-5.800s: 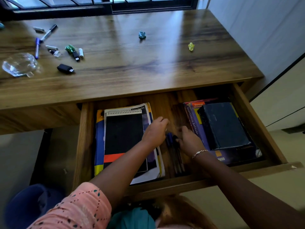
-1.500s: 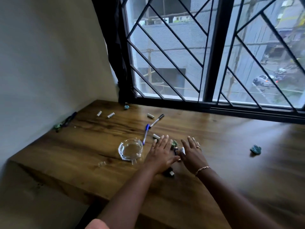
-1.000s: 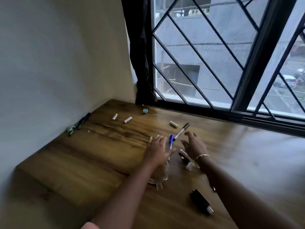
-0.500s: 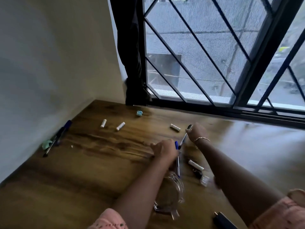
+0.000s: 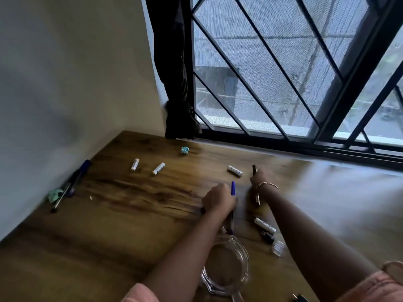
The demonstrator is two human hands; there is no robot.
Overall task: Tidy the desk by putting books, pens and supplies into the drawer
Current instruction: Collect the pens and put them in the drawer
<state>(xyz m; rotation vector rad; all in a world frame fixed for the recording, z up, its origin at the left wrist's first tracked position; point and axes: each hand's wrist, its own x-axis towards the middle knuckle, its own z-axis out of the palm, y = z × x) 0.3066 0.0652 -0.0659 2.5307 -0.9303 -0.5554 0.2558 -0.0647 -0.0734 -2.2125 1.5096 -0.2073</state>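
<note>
My left hand is closed around a blue pen whose cap sticks up past my fingers. My right hand, with a bracelet at the wrist, grips a black pen near the middle of the wooden desk. Three small white cylinders lie further back on the desk. Another white cylinder and a small black item lie between my forearms. Two more pens rest against the left wall. The drawer is out of view.
A clear glass dish sits close to me, partly under my left forearm. A crumpled teal scrap lies near the window frame, another green scrap by the wall pens. A small clear cap lies by my right arm. A barred window runs along the desk's back edge.
My hands left the drawer and reached to the desk's back left. Within the last second each hand closed on a pen; the view shifted slightly closer.
</note>
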